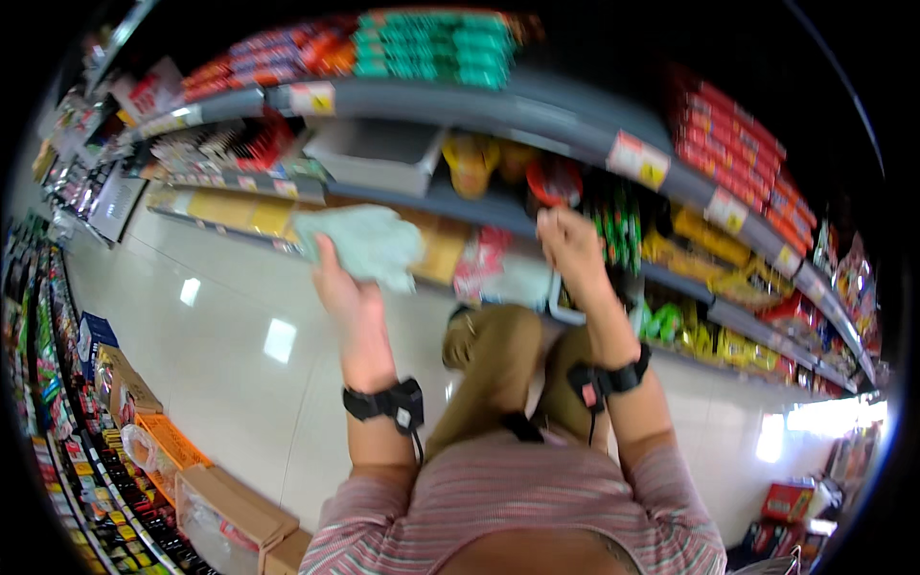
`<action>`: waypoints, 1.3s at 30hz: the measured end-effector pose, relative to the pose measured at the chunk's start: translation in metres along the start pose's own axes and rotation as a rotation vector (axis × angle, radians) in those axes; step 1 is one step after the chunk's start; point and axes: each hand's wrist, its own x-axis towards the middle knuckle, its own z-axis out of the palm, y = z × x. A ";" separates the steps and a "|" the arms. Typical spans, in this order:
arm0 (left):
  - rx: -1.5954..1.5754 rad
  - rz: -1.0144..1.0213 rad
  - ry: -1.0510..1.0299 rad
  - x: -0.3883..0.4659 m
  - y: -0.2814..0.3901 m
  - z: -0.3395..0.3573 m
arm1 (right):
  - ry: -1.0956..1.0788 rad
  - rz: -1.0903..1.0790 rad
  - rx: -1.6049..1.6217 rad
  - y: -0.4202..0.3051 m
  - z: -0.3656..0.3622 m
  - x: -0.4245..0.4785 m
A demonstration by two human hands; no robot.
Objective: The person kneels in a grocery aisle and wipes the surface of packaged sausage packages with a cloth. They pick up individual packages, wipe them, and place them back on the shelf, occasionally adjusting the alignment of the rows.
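My left hand (343, 291) holds a pale green cloth (363, 241), thumb on top, out in front of the lower shelves. My right hand (573, 244) is raised at the middle shelf with its fingers curled. Just beyond those fingers is a round red tub or cup (555, 181); blur hides whether they grip it. Yellow cups (471, 165) stand to its left on the same shelf. Green-wrapped packets (619, 230) are right of my hand. A large pale box or tray (377, 154) fills the shelf farther left.
The upper shelf edge (467, 108) with price tags juts out above my hands. Stacked turquoise packets (435, 47) and red packets (729, 147) sit on it. Behind on the left, cardboard boxes (230, 503) and an orange crate (172, 445) line the opposite shelf. Glossy tiles cover the floor (237, 345).
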 end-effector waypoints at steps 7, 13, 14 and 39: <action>-0.054 0.022 0.002 -0.004 -0.016 0.015 | 0.058 0.250 0.188 0.031 -0.015 -0.009; -0.058 0.018 -0.100 -0.001 -0.044 0.025 | 0.074 0.266 0.158 0.043 -0.021 -0.016; -0.049 0.007 -0.071 -0.002 -0.050 0.032 | 0.076 0.237 0.145 0.043 -0.021 -0.015; 0.566 0.405 -0.123 0.039 -0.157 -0.031 | -0.069 0.212 0.278 0.081 0.025 -0.006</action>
